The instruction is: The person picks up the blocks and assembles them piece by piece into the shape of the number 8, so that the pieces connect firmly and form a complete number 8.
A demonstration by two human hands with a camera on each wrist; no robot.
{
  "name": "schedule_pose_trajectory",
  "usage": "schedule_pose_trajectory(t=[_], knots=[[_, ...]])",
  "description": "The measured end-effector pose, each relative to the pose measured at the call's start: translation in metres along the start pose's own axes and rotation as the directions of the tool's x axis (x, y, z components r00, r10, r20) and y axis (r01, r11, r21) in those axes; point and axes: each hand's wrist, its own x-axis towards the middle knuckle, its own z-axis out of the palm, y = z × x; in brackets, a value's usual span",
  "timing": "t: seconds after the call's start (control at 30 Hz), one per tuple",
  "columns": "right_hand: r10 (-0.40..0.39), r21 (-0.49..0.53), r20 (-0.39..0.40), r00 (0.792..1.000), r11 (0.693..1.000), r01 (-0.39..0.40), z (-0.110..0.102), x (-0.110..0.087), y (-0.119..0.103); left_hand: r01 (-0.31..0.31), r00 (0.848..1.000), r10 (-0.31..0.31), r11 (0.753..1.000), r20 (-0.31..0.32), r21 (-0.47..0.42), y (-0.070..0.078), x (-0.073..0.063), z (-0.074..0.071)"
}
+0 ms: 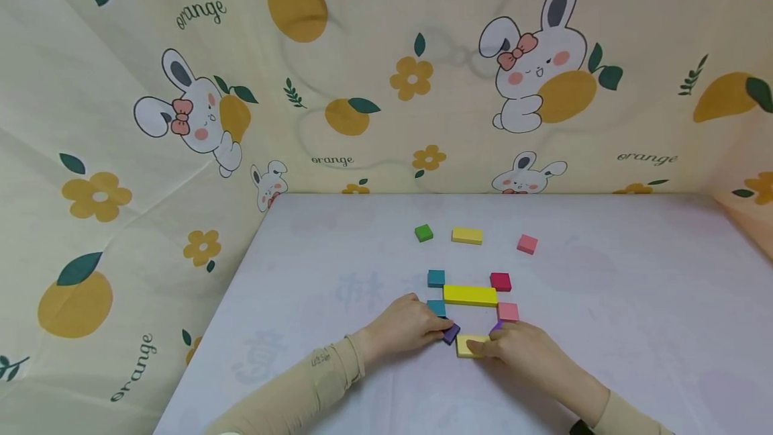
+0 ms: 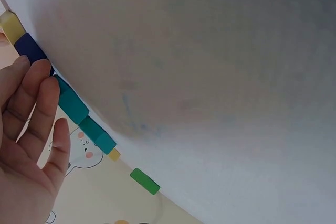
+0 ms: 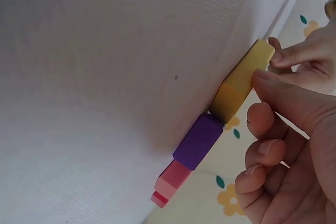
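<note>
Near the front of a block arrangement, my left hand (image 1: 406, 327) has its fingertips on a dark purple block (image 1: 451, 333), set at a slant. Seen from the left wrist, thumb and forefinger pinch this block (image 2: 31, 48). My right hand (image 1: 527, 352) touches a pale yellow block (image 1: 464, 346) with its thumb, the other fingers loosely curled. Those fingers partly hide a violet block (image 1: 497, 326) in the head view; the right wrist view shows the violet block (image 3: 198, 141) between the pale yellow block (image 3: 244, 80) and pink.
Behind the hands lie a long yellow block (image 1: 470, 295), teal blocks (image 1: 436, 278) on its left, a red block (image 1: 500, 281) and a pink block (image 1: 508, 312) on its right. Farther back sit loose green (image 1: 424, 233), yellow (image 1: 467, 235) and pink (image 1: 527, 244) blocks. A patterned cloth (image 1: 374, 39) hangs behind the table.
</note>
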Motion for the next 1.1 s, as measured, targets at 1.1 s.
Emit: schedule_pose_trajectory(t=[1.1], knots=[[0.176,0.047,-0.211,0.962,0.984,-0.17,-0.035,0.001,0.041,0.041,0.978,-0.031,0.998,-0.207,0.048,-0.02,-0.004,-0.017]])
